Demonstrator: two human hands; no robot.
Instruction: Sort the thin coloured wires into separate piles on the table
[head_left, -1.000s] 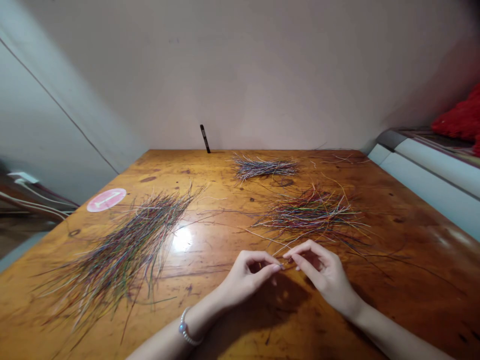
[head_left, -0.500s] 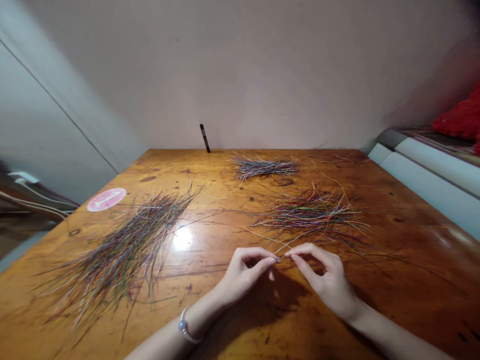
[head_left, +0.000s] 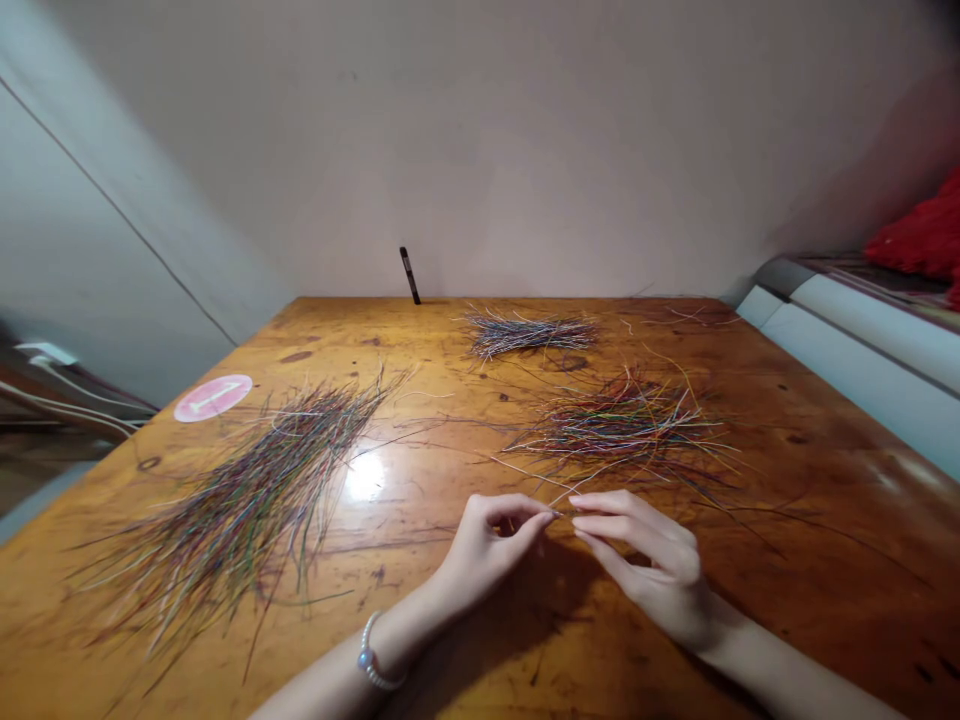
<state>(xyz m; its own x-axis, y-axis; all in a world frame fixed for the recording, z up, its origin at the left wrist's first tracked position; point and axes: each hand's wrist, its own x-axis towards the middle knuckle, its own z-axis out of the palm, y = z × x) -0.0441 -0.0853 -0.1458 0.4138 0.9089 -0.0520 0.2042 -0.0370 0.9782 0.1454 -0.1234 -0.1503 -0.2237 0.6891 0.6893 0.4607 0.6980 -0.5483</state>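
My left hand [head_left: 499, 545] pinches thin wires between thumb and forefinger, low in the middle of the head view. Two pale wire ends [head_left: 525, 471] cross and reach up from the fingertips. Just to the right, my right hand [head_left: 649, 555] has its thumb and fingers slightly apart beside the wires; no wire shows clearly between them. Beyond my hands lies a loose pile of multicoloured wires [head_left: 622, 425]. A larger, longer bundle of coloured wires [head_left: 255, 500] spreads over the table's left side. A smaller bluish-white bundle [head_left: 532, 334] rests farther back.
The wooden table [head_left: 787, 600] meets a wall at the back. A black marker [head_left: 409, 276] stands at its rear edge. A pink round sticker [head_left: 213, 398] is at the left. White cables [head_left: 67, 400] hang beyond the left edge; a pale appliance [head_left: 862, 340] stands at the right.
My right hand's fingers have parted from their pinch at the wires, and the hand has turned slightly. My left hand stays in nearly the same place.
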